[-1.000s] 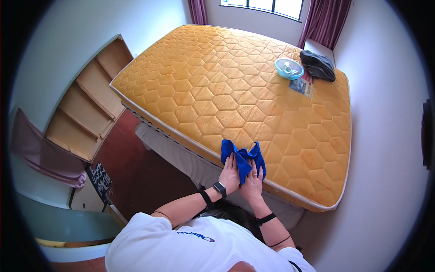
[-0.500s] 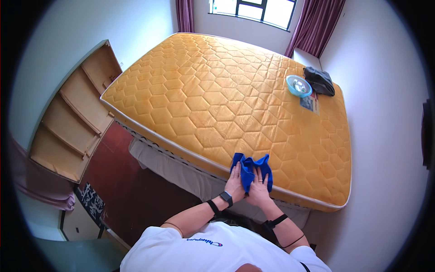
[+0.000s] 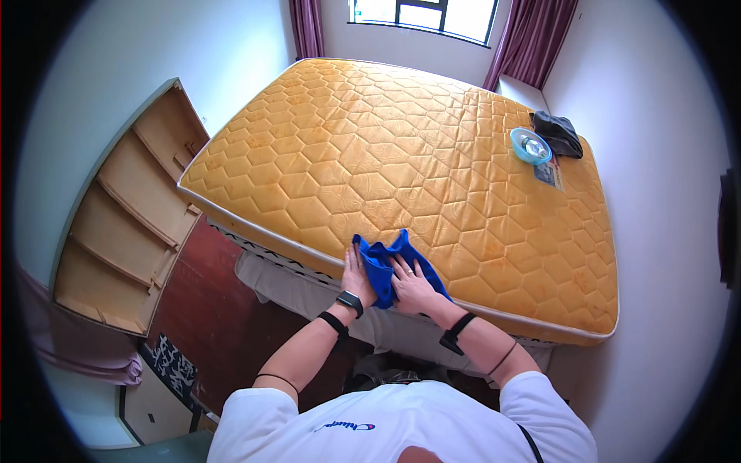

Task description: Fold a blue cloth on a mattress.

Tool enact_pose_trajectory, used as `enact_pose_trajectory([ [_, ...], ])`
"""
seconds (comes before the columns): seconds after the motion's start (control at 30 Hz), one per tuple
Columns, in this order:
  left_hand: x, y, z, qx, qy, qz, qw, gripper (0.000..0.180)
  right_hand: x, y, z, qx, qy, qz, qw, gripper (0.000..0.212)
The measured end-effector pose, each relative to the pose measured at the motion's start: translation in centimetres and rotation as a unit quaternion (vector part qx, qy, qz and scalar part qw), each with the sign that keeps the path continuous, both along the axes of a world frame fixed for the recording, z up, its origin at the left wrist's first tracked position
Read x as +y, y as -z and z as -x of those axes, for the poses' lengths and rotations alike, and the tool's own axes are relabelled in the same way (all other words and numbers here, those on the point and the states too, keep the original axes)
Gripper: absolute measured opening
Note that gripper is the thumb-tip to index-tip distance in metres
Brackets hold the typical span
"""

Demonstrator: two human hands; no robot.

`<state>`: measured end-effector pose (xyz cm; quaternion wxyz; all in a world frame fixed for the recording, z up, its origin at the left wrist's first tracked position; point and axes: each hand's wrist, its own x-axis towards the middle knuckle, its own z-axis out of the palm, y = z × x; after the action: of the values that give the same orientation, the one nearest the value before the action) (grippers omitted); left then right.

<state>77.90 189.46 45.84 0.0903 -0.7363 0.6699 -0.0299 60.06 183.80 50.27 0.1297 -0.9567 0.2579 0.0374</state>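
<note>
A crumpled blue cloth (image 3: 378,268) lies against the near edge of a yellow quilted mattress (image 3: 370,154), partly on its top and partly over the white piping. At the cloth's left side rests my left hand (image 3: 358,279), its fingers stretched out along the fabric. My right hand (image 3: 413,289) lies flat on the cloth's right part with the fingers spread. Both palms press the cloth to the mattress edge; my thumbs are hard to make out.
Toward the mattress's far right stand a light-blue bowl (image 3: 531,147), a dark bag (image 3: 557,135) and a flat printed sheet (image 3: 549,174). A wooden frame (image 3: 127,204) leans at the left wall. White fabric (image 3: 289,289) hangs below the mattress. Purple curtains (image 3: 532,42) flank the window.
Both hands and the blue cloth have slid left along the mattress's near edge. My view has shifted slightly too; the bowl and bag stay in their places on the mattress.
</note>
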Motion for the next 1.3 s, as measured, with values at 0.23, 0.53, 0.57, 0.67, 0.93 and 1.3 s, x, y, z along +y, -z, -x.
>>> enact_pose_trajectory([
  [0.23,0.8,-1.4,-3.8,-0.078,-0.097,-0.094,0.988,0.093,-0.1,1.0,-3.1,-0.047,0.013,0.045,0.998,0.089],
  [0.53,1.4,-0.9,-1.9,-0.039,-0.15,-0.013,0.988,0.106,0.6,0.8,3.7,-0.045,0.075,0.086,0.992,0.089],
  [0.57,1.8,-0.6,-1.2,-0.025,-0.149,0.01,0.989,0.1,0.8,0.5,4.4,-0.051,0.084,0.075,0.992,0.087],
  [0.67,1.3,-1.5,3.5,0.004,-0.087,-0.074,0.993,0.095,1.1,0.1,7.5,-0.046,0.119,0.052,0.991,0.085],
  [0.93,-1.2,-0.2,18.7,0.13,0.118,0.043,0.983,0.083,-0.3,1.6,18.6,-0.049,0.147,0.065,0.986,0.079],
  [1.3,-2.7,0.7,30.0,0.111,0.138,0.035,0.984,0.089,0.6,3.8,28.4,-0.081,0.207,0.083,0.972,0.081],
])
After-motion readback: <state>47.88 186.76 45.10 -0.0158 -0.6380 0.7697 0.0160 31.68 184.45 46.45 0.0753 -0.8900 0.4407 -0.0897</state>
